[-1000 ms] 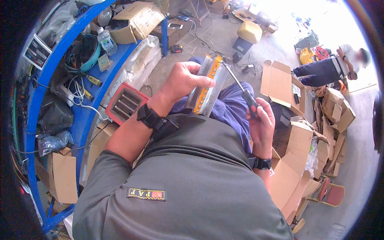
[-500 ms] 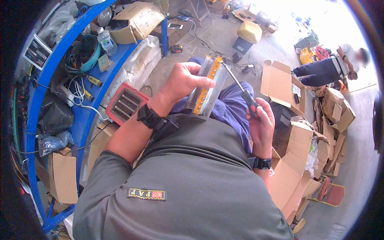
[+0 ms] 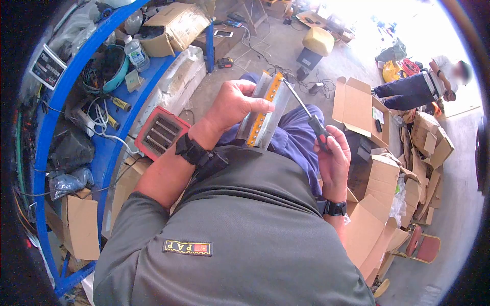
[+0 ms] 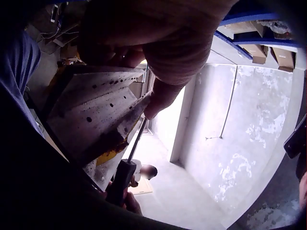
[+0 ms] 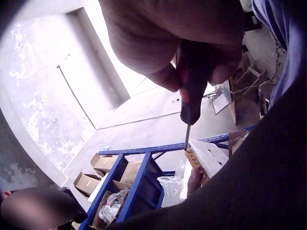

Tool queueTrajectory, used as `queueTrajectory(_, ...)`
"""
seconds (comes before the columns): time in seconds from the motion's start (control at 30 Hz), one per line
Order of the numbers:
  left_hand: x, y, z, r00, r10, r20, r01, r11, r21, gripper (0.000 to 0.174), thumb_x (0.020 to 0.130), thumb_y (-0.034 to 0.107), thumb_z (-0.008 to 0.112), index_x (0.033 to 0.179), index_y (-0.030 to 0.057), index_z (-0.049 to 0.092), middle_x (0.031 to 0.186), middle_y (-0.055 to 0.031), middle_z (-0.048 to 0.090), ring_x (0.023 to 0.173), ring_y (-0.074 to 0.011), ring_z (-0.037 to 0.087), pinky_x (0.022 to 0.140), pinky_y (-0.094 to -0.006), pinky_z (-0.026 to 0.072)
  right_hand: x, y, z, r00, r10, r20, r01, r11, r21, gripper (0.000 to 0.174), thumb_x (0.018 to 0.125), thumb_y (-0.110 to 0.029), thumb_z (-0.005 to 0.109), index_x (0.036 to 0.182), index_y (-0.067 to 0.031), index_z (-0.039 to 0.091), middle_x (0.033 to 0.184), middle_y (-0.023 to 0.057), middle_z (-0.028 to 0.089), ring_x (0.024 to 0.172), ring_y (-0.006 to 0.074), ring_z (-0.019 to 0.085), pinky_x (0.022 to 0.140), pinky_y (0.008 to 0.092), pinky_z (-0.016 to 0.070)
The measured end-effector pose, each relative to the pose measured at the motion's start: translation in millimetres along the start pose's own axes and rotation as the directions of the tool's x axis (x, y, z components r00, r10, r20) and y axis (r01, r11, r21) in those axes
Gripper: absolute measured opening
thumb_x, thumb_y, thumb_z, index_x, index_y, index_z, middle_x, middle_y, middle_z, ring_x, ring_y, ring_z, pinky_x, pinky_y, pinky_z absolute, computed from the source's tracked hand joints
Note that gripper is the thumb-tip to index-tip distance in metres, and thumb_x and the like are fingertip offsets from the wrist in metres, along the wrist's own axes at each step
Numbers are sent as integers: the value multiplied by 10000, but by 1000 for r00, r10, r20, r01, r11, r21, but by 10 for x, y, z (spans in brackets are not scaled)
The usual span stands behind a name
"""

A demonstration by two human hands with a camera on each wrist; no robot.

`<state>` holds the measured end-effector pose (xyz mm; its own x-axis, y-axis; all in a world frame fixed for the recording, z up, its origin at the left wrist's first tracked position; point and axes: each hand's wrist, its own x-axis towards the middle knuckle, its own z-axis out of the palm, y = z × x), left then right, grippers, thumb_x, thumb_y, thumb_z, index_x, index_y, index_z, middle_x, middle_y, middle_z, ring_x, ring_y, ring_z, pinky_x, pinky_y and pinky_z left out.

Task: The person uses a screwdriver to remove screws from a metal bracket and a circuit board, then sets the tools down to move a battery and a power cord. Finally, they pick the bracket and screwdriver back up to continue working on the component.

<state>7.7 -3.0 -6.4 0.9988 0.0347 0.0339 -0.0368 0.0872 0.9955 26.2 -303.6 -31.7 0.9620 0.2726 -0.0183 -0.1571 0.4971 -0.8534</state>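
Both occupied — left hand [image 3: 230,105] pinching metal bracket [image 3: 273,117], right hand [image 3: 335,157] curled round screwdriver [image 3: 316,125] — tip at end of orange strip [image 3: 262,115].

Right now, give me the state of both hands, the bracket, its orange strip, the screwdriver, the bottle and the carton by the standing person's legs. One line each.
Left hand: grips the bracket
Right hand: holds the screwdriver
Bracket: gripped at one side
Orange strip: on the bracket, row of studs showing
Screwdriver: tip at the strip's far end, contact unclear
Bottle: capped
Carton: flaps spread open
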Motion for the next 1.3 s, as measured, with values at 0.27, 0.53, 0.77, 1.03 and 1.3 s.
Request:
queueTrajectory(0.27,-7,18,18,999,21,-36,-20,1000,11,299,745,134,826,976,-36,739,862,-54,728,750,-82,650,702,-247,521,-13,-4,9,1000,-26,-6,26,999,-43,261,945,-47,590,1205,-20,590,955,92,691,861,177,643,727,314,502)
queueTrajectory(0.53,-1,2,13,997,36,-62,-31,996,81,316,728,156,842,961,-32,742,843,-55,726,737,-82,651,682,-251,526,-17,-25,15,994,-109,9,109,990,-95,208,937,22,571,1129,-21,635,1009,71,667,904,154,670,693,282,543)
queueTrajectory(0.77,-6,24,20,997,50,-66,-45,996,76,323,725,170,841,951,-39,741,831,-59,724,732,-84,649,677,-253,524,-16,-31,14,992,-122,25,124,987,-101,205,937,19,571,1127,-22,635,1009,71,666,900,149,661,689,280,537)
queueTrajectory(1.03,2,21,16,996,49,-72,-41,993,108,316,723,172,841,951,-26,748,828,-55,725,726,-83,646,677,-256,520,-15,-49,34,990,-139,6,138,978,-154,204,930,8,584,1124,-30,634,1014,53,653,895,136,660,678,261,527)
queueTrajectory(1.3,6,36,19,998,32,-45,-27,994,101,319,731,150,839,972,-27,730,863,-58,728,754,-90,652,708,-258,526,-16,-66,36,992,-124,-23,117,974,-192,215,926,3,576,1131,-34,629,1027,42,645,889,124,656,656,247,518)
